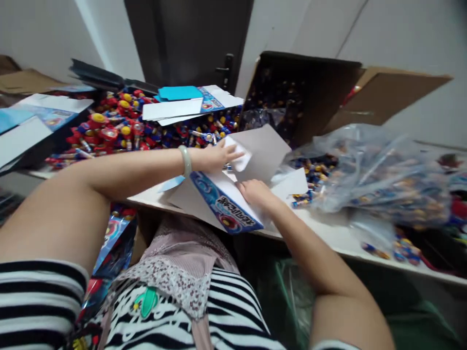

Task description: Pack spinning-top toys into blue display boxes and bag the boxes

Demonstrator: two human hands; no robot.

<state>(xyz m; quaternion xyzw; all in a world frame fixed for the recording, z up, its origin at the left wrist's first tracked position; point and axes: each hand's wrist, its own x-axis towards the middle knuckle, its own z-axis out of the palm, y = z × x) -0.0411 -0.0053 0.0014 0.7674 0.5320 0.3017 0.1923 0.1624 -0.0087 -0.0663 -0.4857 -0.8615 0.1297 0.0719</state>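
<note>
The blue printed carton [226,206] sits tilted at the near edge of the white surface [333,233], its open side up. The right hand [257,194] grasps its wall; the left hand [218,158] lies with fingers spread over a white flap [241,156], whether pinching it I cannot tell. Overhanging as it does, the carton could tip off if the right grip slackens, and a hard push could crease the flap. Behind it, flat cartons [171,111] lie on a heap of red and blue toys [109,127]; a tall open box [324,102] and bulging plastic bag [386,170] crowd the right.
</note>
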